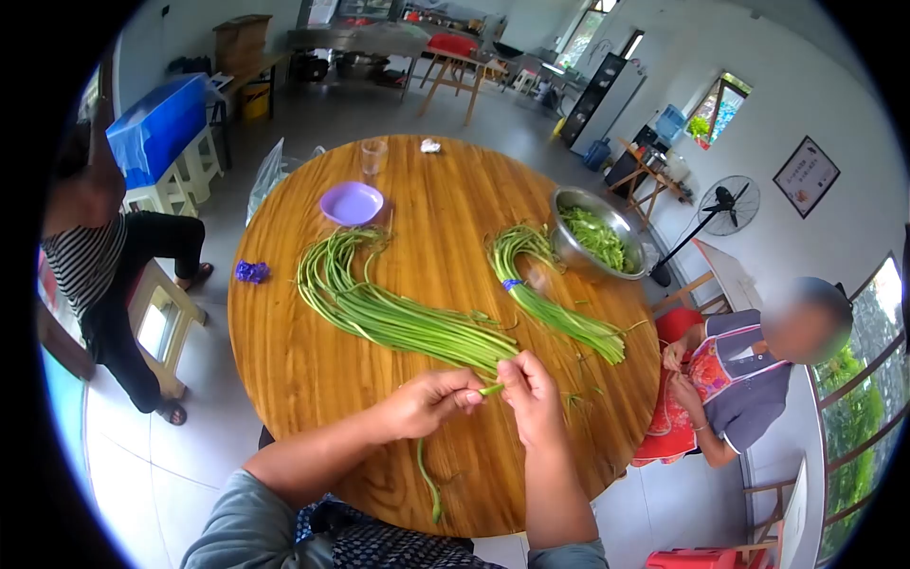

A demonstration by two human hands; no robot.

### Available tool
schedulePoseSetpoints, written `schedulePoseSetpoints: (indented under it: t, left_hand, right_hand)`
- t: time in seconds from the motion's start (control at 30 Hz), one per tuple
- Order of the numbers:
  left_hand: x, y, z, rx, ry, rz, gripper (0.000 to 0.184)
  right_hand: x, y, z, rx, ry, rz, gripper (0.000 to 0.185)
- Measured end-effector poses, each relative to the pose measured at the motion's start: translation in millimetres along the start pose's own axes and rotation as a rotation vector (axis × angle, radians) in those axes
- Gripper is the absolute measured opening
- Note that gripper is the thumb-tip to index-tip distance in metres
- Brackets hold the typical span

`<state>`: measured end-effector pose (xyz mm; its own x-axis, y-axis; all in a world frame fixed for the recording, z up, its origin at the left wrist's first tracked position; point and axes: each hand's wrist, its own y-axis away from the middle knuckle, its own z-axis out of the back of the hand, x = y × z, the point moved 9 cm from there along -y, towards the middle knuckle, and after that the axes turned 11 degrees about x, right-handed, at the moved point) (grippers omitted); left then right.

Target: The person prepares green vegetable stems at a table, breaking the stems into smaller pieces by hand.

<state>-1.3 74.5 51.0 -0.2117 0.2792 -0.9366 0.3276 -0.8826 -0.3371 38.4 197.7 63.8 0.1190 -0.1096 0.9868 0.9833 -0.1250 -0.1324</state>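
Above the near part of the round table, my left hand [427, 403] pinches a green garlic scape [491, 389]. Its long tail hangs below that hand. My right hand [531, 391] is closed on the same stalk, fingertips close to the left ones. Just beyond my hands lies a large loose bundle of garlic scapes [408, 318], curved toward the left. A smaller bunch [559, 315], tied with a blue-purple band [512, 284], lies to the right. Behind it stands a steel bowl [566, 248] of cut green pieces [594, 237].
On the wooden table [313, 379] are a purple bowl [352, 203], a clear cup [373, 156], a crumpled white scrap [430, 146] and a purple-blue bundle [252, 272]. A person [749, 370] in a red apron sits at right; another person [114, 266] sits at left.
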Motion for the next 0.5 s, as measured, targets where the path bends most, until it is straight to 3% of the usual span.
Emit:
schedulePoseSetpoints:
  t: [0.03,0.1,0.23,0.37,0.43,0.5]
  left_hand:
    - [2.8,1.2,-0.5,-0.004,0.013,0.019,0.012]
    - [0.6,0.7,-5.9,0.078,0.075,-0.054,0.011]
    - [-0.2,-1.3,-5.7,0.126,0.094,-0.018,0.012]
    - [2.6,-0.5,5.6,0.021,-0.082,0.042,0.012]
    - [1.4,2.0,13.3,-0.018,-0.097,0.087,0.013]
    - [5.5,2.6,9.4,0.0,-0.029,0.053,0.014]
  right_hand:
    - [-8.1,0.2,-8.7,0.002,-0.01,-0.021,0.021]
    - [-42.3,5.3,-30.8,-0.061,-0.617,-0.176,0.019]
    - [-49.2,4.2,-25.1,-0.031,-0.642,-0.099,0.017]
    - [-33.3,6.4,3.4,-0.164,-0.307,0.076,0.013]
    - [-3.9,11.0,-11.6,-0.059,0.03,0.174,0.011]
    - [-5.1,12.0,-24.2,0.012,0.005,0.155,0.011]
